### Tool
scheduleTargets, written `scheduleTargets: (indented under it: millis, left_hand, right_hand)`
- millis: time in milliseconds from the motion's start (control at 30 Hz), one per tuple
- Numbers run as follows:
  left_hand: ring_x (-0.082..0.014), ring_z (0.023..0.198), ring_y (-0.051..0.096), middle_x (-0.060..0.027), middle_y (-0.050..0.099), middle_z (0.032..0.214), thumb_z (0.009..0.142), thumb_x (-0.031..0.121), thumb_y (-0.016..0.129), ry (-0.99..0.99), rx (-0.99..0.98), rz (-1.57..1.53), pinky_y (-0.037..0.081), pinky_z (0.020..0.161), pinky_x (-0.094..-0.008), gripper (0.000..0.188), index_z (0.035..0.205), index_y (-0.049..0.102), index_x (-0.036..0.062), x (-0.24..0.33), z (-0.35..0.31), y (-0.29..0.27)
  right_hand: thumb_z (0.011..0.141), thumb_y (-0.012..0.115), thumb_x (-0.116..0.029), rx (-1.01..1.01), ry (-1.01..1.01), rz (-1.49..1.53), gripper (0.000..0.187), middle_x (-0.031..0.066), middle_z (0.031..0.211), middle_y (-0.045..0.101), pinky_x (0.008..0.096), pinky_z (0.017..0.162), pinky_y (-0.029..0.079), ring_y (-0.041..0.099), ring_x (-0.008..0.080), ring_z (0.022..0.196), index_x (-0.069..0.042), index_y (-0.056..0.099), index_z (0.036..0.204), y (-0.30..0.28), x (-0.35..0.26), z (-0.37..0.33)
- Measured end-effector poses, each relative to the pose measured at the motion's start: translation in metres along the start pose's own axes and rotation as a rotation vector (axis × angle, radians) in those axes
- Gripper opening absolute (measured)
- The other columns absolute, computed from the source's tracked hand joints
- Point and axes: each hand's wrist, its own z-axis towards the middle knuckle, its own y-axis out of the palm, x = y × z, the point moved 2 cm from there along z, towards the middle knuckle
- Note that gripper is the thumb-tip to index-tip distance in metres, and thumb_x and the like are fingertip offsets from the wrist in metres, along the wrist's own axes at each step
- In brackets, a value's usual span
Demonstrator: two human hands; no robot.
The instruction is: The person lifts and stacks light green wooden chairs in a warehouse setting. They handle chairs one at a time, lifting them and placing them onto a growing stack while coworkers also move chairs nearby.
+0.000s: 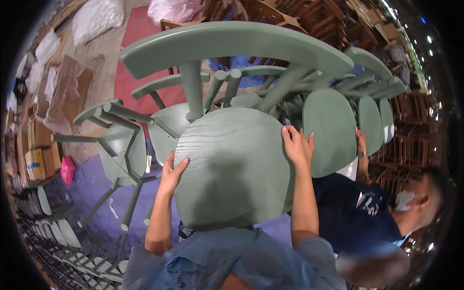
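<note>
— What's closest to the camera?

— The person's own blue shirt (227, 261) at the lower edge, with both bare forearms rising from it to a green wooden chair (232, 164) held up right in front of the chest.

— How do the hands sit on it?

— The left hand (171, 174) grasps the left rim of the round seat, thumb on top of the grained surface. The right hand (297, 145) grips the right rim, fingers curled over the edge. The curved backrest (232, 43) tilts away from the person, above the seat.

— And beside that?

— To the right, another person in a dark shirt (357, 212) reaches a hand (361, 142) up to a second green chair seat (331, 130) that stands just beside the held one.

— Further out?

— More green chairs: one lying on its side (121, 150) at the left on a purple floor covering (96, 193), others stacked at the upper right (377, 111). Beyond them, cardboard boxes (41, 159) at the left and stacks of brown wooden chairs (411, 140) at the far right.
</note>
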Motion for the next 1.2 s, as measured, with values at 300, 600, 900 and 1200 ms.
scheduleTargets:
  millis: [300,600,900,1200]
  left_hand:
    - [-0.0214,0.121,0.058,-0.0159,0.065,0.127,0.093,0.023,0.078,0.058,-0.023,0.130,0.043,0.107,-0.0348,0.056,0.134,0.055,-0.0061,-0.005,0.039,-0.012]
    - [-0.0135,0.109,0.058,-0.0096,0.065,0.115,0.098,0.023,0.074,-0.084,-0.053,-0.128,0.049,0.093,-0.0310,0.036,0.120,0.059,-0.0025,-0.007,0.049,-0.014]
    - [-0.0130,0.099,0.060,-0.0079,0.067,0.107,0.099,0.023,0.073,-0.065,-0.032,-0.159,0.049,0.092,-0.0296,0.032,0.115,0.060,-0.0019,-0.016,0.049,-0.016]
    - [-0.0150,0.104,0.064,-0.0094,0.069,0.116,0.099,0.021,0.072,-0.161,-0.060,-0.181,0.050,0.091,-0.0296,0.037,0.124,0.061,-0.0024,-0.016,0.021,-0.020]
  right_hand:
    - [0.110,0.050,-0.045,-0.104,0.105,0.600,0.047,-0.0028,0.103,0.068,0.0279,0.105,0.039,0.057,0.0073,0.101,-0.003,0.066,0.123,0.074,0.011,0.062]
    - [0.109,0.053,-0.045,-0.006,-0.011,0.621,0.050,0.0009,0.099,0.063,0.0266,0.087,0.043,0.053,0.0107,0.096,0.004,0.063,0.115,0.096,0.032,0.085]
    - [0.109,0.055,-0.042,0.035,0.013,0.496,0.047,0.0095,0.105,0.070,0.0310,0.092,0.049,0.060,0.0163,0.098,0.003,0.066,0.121,0.089,0.027,0.073]
    - [0.103,0.064,-0.035,0.309,0.057,0.353,0.045,0.0204,0.123,0.066,0.0423,0.101,0.048,0.062,0.0336,0.114,0.001,0.060,0.130,0.074,0.031,-0.030]
